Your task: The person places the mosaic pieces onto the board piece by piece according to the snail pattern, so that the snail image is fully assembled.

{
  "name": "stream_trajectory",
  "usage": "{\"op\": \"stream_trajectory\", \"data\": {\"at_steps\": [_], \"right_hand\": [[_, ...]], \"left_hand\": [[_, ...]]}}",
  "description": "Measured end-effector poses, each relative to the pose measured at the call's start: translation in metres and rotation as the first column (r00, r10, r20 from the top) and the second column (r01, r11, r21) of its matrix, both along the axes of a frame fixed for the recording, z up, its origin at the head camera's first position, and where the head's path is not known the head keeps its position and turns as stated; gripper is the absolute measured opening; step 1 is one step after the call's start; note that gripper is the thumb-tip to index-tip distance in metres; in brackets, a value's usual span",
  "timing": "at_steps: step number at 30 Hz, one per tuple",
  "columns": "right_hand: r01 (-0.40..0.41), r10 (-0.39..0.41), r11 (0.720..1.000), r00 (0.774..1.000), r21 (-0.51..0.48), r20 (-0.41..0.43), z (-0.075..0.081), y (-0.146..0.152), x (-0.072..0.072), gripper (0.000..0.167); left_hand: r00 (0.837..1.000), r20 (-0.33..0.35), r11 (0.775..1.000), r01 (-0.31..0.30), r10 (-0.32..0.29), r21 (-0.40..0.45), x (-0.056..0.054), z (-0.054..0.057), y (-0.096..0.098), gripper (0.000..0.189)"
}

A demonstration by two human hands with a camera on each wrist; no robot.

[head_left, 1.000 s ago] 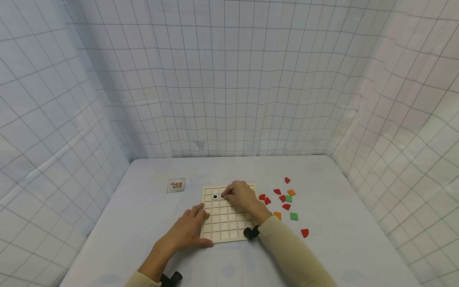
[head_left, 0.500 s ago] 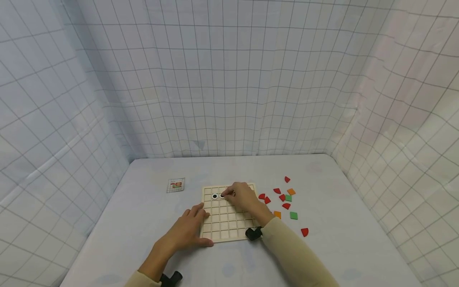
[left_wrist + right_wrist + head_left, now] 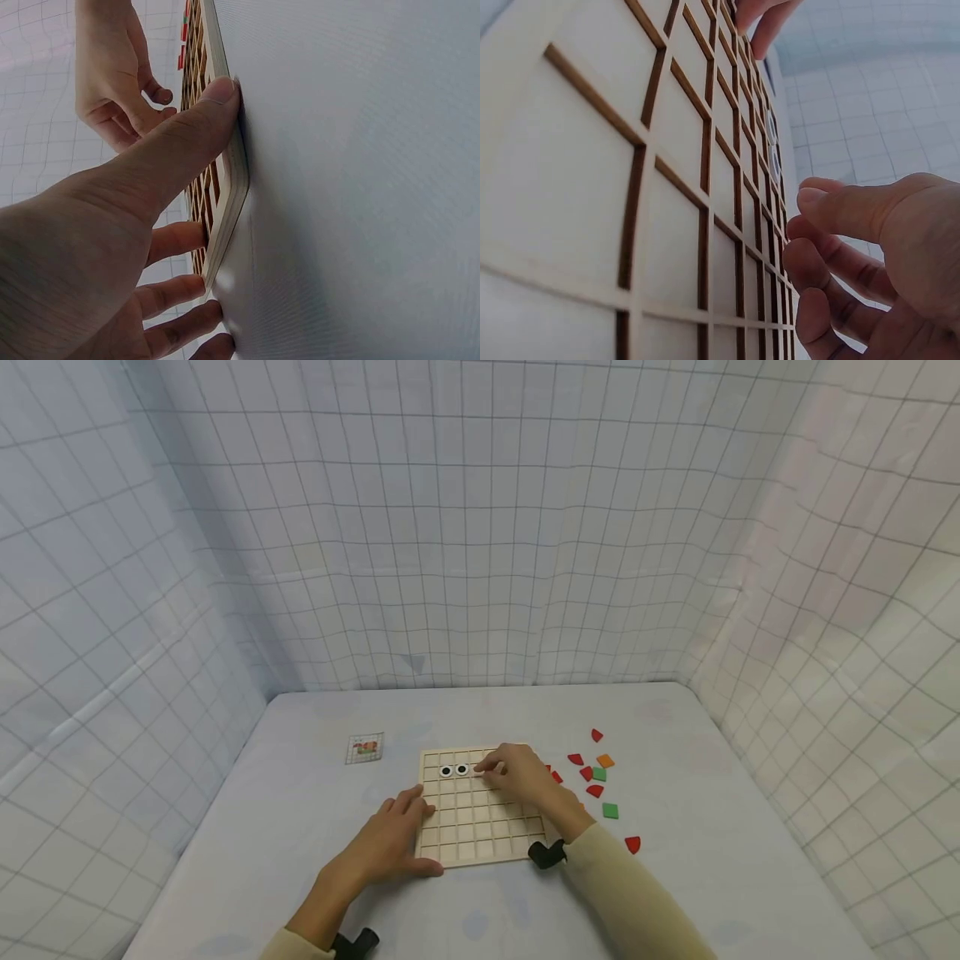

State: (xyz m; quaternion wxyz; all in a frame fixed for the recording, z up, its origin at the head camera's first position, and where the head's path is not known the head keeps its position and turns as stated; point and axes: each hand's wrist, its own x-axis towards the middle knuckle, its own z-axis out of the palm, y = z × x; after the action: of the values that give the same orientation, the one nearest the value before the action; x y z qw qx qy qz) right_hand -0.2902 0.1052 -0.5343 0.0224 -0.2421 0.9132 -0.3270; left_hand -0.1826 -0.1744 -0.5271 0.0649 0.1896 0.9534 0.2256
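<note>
A pale wooden grid board point(image 3: 468, 814) lies on the table. Two white discs with black centres point(image 3: 446, 771) sit side by side in its upper left cells. My left hand point(image 3: 386, 843) rests at the board's left side with spread fingers; in the left wrist view its thumb point(image 3: 187, 135) lies on the board's near rim point(image 3: 238, 176). Over the upper part of the board is my right hand point(image 3: 522, 777), just right of the discs. Its fingers point(image 3: 832, 289) are loosely bent, and nothing shows between them in the right wrist view.
Right of the board lie several red wedge pieces point(image 3: 633, 844), green squares point(image 3: 611, 811) and an orange square point(image 3: 605, 761). A small picture card point(image 3: 365, 748) lies at the upper left. Gridded white curtains point(image 3: 480, 568) stand behind and at both sides.
My right hand has let go of the second disc and shifted slightly right, leaving that disc fully visible beside the first. The left hand stays on the board's left edge.
</note>
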Motion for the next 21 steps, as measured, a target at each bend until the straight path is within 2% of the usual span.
{"op": "stream_trajectory", "data": {"at_steps": [8,16,21], "right_hand": [[0.050,-0.051,0.999,0.998,-0.011,-0.041,0.000,0.028,0.005,0.015],[0.117,-0.118,0.992,0.992,-0.045,-0.034,-0.003,0.055,0.007,0.015],[0.148,-0.148,0.989,0.987,-0.019,-0.057,-0.006,0.071,0.006,0.020]], "left_hand": [[1.000,-0.003,1.000,-0.007,0.007,0.007,-0.001,-0.003,0.000,0.095],[1.000,-0.012,1.000,-0.015,0.015,0.004,-0.001,-0.004,0.000,0.095],[1.000,-0.007,1.000,-0.012,0.012,0.009,0.000,-0.003,0.001,0.095]]}}
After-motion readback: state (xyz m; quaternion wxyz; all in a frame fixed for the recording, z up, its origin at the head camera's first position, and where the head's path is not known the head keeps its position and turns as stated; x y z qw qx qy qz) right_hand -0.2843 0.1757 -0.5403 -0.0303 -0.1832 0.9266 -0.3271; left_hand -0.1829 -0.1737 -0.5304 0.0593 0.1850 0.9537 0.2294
